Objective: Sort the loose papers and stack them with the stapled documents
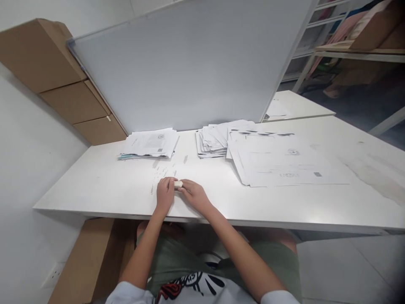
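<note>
A small cream-coloured block (178, 184) sits between my two hands, just above or on the white table; its exact kind is not clear. My left hand (166, 193) is closed at the block's left end, with fingers curled and knuckles up. From the right, my right hand (193, 194) pinches the other end between thumb and fingers. Part of the block is hidden by the fingers. Dark smudges (163, 171) mark the tabletop just beyond my left hand.
Behind my hands lie a left paper stack (150, 143), a middle paper stack (211, 141) and spread large sheets (278, 160) at right. A whiteboard (202, 63) stands at the table's back. Cardboard boxes (60, 67) are piled left; another box (85, 257) stands under the table (110, 190).
</note>
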Available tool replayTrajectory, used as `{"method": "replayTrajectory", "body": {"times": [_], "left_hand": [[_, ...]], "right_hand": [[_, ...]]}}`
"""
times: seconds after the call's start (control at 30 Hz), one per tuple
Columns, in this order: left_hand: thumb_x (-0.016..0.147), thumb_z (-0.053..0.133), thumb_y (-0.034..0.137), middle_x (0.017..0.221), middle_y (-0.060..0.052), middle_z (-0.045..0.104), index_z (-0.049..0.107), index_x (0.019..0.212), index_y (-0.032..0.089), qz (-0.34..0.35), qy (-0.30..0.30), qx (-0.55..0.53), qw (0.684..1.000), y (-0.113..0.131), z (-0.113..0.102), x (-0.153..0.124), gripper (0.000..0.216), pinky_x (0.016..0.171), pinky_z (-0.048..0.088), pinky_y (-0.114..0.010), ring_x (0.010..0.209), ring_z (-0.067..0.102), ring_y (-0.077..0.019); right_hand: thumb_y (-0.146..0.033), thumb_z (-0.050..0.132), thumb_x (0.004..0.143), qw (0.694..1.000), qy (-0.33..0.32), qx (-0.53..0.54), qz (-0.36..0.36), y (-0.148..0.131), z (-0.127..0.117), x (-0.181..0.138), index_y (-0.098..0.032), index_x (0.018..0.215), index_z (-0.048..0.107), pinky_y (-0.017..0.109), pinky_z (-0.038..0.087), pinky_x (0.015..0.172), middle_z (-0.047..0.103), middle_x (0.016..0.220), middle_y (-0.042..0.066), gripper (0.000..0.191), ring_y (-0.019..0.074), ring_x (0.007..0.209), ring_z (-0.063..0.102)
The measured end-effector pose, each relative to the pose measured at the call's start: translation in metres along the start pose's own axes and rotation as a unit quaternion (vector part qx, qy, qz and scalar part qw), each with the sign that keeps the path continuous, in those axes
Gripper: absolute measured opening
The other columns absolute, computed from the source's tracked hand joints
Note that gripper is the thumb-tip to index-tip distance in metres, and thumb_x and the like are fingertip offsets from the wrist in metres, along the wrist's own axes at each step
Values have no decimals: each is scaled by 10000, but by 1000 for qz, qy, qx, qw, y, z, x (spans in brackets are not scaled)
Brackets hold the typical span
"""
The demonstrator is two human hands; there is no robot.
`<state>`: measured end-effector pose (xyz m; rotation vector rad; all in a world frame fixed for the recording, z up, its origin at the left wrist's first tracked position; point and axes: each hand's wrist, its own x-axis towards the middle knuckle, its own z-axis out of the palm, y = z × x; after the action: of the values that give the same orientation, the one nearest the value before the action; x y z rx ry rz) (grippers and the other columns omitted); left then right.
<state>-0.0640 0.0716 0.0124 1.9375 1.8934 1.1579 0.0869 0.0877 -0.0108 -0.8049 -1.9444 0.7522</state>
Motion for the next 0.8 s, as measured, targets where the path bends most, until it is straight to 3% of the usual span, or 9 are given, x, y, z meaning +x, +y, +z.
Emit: {"method": "replayTrajectory", "body": {"times": [0.13, 0.23, 0.33, 0.43, 0.53, 0.67, 0.8], "left_hand": [[885, 432, 319, 866, -26, 704, 631, 814, 229, -61, -22, 4, 998, -3, -12, 13, 230, 781, 498, -346, 867, 644, -213], [871, 450, 283, 971, -66, 707, 646, 926, 210, -37, 1, 88, 995, -11, -17, 45, 216, 864, 492, -382, 960, 640, -243], [888, 464, 333, 1270, -151, 609, 591, 1216, 146, 52, 9, 226, 973, -25, -9, 93, 399, 1084, 323, -521, 1289, 450, -343], [912, 434, 352, 1504, -142, 389, 441, 1418, 161, 100, -81, 324, 937, -42, 5, 139, 541, 1140, 124, -614, 1435, 193, -392], [948, 306, 261, 1531, -114, 353, 370, 1472, 215, 85, -147, 348, 922, -53, 16, 167, 530, 1124, 206, -579, 1418, 256, -359], [948, 279, 274, 1454, -193, 435, 371, 1465, 151, 34, -104, 359, 927, -51, 25, 184, 539, 1047, 312, -598, 1344, 361, -386], [877, 443, 309, 1402, -221, 480, 436, 1423, 170, -5, -73, 363, 929, -42, 30, 195, 563, 1027, 301, -638, 1323, 379, -434]], "right_hand": [[-227, 431, 971, 997, 25, -42, -51, -1, 4, 3, -162, 1085, 652, 388, 502, 965, 666, 1126, 122, 257, 218, 1096, 599], [-197, 415, 966, 990, 50, -79, -103, -4, 8, 7, -139, 1116, 628, 419, 517, 953, 655, 1124, 147, 267, 240, 1118, 576], [-183, 427, 959, 985, 58, -106, -122, -5, 10, 9, -146, 1089, 632, 407, 541, 911, 663, 1097, 141, 245, 243, 1084, 592], [-183, 437, 956, 983, 57, -119, -128, -6, 11, 10, -153, 1098, 630, 399, 547, 902, 670, 1088, 134, 242, 242, 1077, 599], [-191, 448, 954, 980, 52, -124, -148, -5, 14, 11, -146, 1115, 625, 397, 549, 894, 672, 1092, 148, 243, 243, 1075, 607], [-195, 475, 939, 974, 46, -131, -178, -3, 22, 14, -153, 1120, 616, 381, 553, 887, 686, 1059, 131, 234, 235, 1040, 624], [-196, 501, 905, 972, 54, -146, -176, -1, 27, 19, -151, 1084, 619, 364, 562, 862, 689, 1045, 113, 219, 239, 1003, 628]]}}
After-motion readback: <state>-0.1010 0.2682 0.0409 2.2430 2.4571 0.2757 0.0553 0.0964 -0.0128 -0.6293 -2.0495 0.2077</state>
